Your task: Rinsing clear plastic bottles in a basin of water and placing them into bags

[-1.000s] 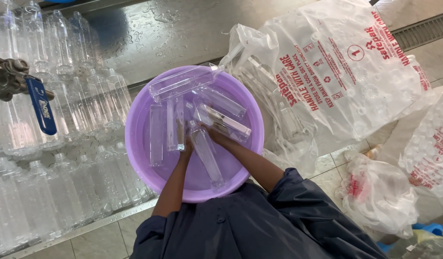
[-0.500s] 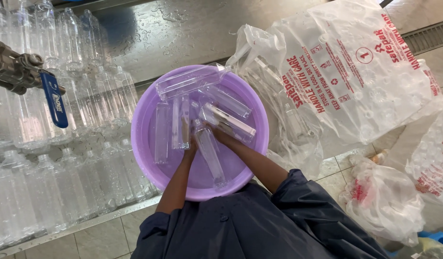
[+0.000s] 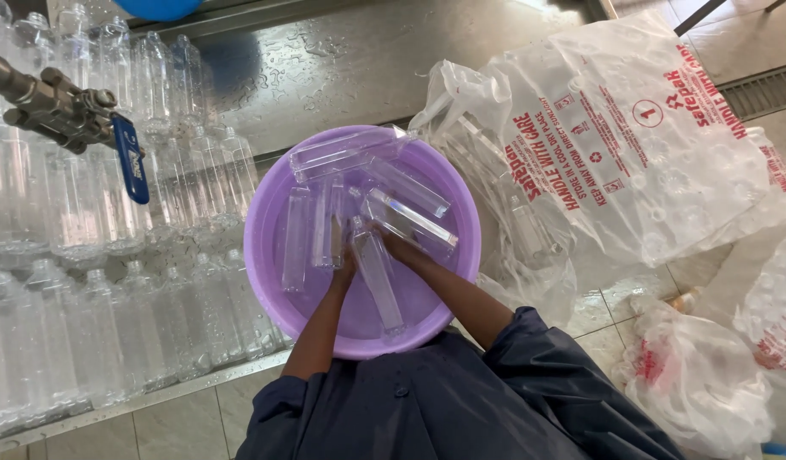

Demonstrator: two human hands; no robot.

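Down in the purple basin (image 3: 274,281) at frame centre, both hands, left hand (image 3: 345,266) and right hand (image 3: 393,247), close together on one clear bottle (image 3: 378,277); other bottles (image 3: 410,189) lie loose in the water for washing.

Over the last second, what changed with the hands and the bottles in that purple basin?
Little changed. Both hands, left hand and right hand, stay on the same clear bottle in the purple basin. The other bottles lie as before. Only the camera view shifted slightly.
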